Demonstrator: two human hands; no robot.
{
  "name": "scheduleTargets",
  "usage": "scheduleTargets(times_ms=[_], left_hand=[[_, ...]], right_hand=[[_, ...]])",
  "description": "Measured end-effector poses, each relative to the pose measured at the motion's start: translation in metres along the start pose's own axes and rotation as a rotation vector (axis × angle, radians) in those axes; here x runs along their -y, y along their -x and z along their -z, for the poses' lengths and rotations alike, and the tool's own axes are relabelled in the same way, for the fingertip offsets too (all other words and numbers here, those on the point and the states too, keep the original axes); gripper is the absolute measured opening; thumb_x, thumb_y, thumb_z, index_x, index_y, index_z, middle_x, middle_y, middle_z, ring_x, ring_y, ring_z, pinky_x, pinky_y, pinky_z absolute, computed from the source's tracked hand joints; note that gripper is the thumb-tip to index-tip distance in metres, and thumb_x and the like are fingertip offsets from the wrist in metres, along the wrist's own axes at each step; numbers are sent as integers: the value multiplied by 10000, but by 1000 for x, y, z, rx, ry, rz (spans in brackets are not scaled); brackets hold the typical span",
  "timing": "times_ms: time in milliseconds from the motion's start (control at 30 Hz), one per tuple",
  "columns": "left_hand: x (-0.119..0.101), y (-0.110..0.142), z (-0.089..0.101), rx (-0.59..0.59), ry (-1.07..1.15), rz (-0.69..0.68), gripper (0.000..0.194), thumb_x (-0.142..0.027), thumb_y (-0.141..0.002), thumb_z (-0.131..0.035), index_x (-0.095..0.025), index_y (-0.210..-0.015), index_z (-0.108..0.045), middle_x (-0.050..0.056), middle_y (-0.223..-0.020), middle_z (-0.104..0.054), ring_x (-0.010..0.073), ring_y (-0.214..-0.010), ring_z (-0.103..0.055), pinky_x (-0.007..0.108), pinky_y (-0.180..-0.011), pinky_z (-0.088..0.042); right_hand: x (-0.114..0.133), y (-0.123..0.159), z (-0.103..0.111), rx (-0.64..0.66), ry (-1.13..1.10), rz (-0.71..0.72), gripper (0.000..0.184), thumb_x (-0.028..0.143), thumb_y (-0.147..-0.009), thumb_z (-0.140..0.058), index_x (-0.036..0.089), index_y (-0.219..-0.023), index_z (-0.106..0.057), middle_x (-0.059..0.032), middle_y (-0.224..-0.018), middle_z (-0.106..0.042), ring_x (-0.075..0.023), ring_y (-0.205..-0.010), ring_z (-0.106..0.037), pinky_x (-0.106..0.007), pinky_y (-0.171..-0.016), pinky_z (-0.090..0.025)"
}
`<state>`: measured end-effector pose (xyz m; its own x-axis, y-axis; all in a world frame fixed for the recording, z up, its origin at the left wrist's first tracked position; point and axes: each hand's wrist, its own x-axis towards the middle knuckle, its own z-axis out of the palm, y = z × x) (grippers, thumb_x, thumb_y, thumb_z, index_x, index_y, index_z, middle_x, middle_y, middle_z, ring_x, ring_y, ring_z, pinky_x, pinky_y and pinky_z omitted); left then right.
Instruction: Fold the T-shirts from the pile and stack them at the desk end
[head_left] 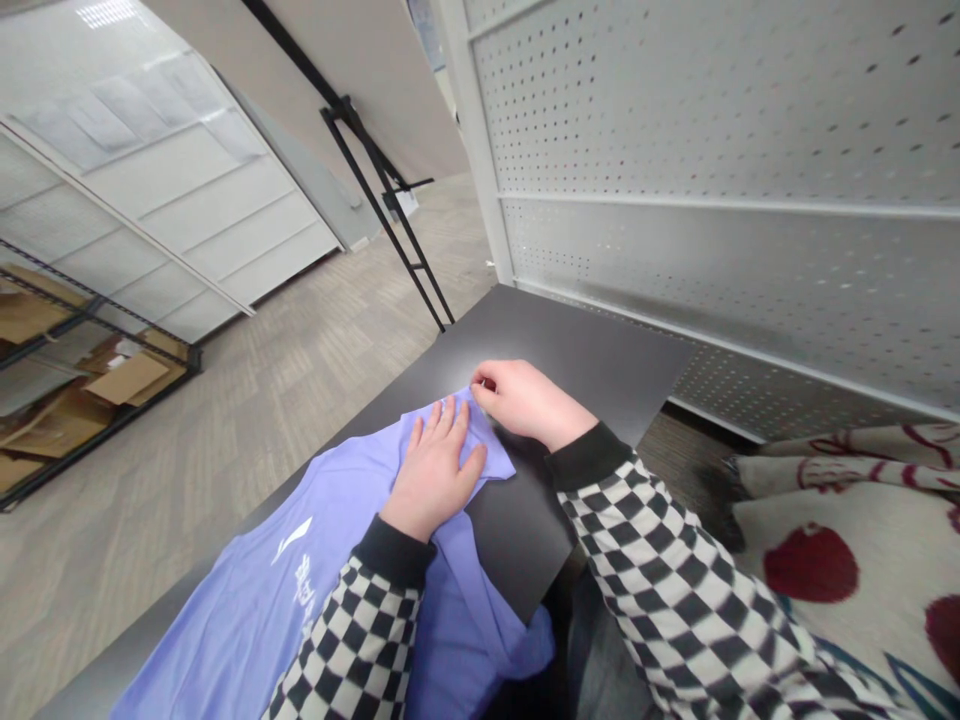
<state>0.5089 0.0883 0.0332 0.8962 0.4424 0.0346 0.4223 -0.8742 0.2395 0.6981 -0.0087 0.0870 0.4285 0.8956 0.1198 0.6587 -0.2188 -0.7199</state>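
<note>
A light purple T-shirt (247,590) with white print lies spread on a dark table (585,350). My left hand (433,468) rests flat on the shirt's sleeve end, fingers stretched out and together. Just beyond it, my right hand (525,400) is curled, its fingertips pinching the far edge of the sleeve (495,455). Both arms wear black-and-white checked sleeves with black cuffs.
A white perforated panel wall (712,200) rises behind the table. A black metal stand (390,200) leans on the carpeted floor to the left. A wire rack with cardboard (82,390) sits far left. A patterned cloth with red shapes (847,560) lies at the right.
</note>
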Motion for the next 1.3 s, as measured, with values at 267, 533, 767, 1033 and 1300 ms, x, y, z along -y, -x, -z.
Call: scheduleTargets(times_ms=[267,533,767,1033,1300], left_hand=[[33,-6,25,-374,79,156,463,-176,-1034,-479,-216,-1356,-808,114,-1545,-749,291,-1527,-646,565,-1389,-371],[75,5,22,74,-89,454,799,-650,-1152,-357,-228,-1831,-334,158,-1907,-193,467,-1767,-175,828,-1346,-193],[76,1,17,52,-137,424,855,-712,-1147,-304,-220,-1846,-280,178,-1914,-166,462,-1774,-134,796,-1366,-168],[74,-3,18,19,-153,430,878,-720,-1128,-339,-216,-1844,-281,185,-1911,-181,475,-1770,-154,799,-1364,-158],[64,-23,32,69,-203,432,869,-713,-1116,-403,-181,-1803,-388,227,-1877,-266,507,-1734,-261,801,-1366,-151]], right_hand=[[20,1,-25,151,-3,167,279,60,-1036,-609,144,-1172,-838,-121,-1193,-855,-222,-1079,-769,-287,-961,-521],[10,-1,-28,176,43,87,326,72,-997,-653,147,-1263,-825,-138,-1302,-837,-249,-1191,-769,-295,-1043,-534],[7,-4,-30,163,30,51,352,86,-1004,-628,146,-1293,-821,-126,-1296,-838,-231,-1156,-767,-275,-1023,-524],[9,-5,-28,169,-4,24,341,118,-1021,-638,142,-1309,-820,-127,-1289,-844,-221,-1115,-782,-262,-996,-542],[5,-7,-29,164,-3,71,429,195,-1040,-672,142,-1453,-777,-156,-1515,-761,-281,-1434,-704,-318,-1239,-480]])
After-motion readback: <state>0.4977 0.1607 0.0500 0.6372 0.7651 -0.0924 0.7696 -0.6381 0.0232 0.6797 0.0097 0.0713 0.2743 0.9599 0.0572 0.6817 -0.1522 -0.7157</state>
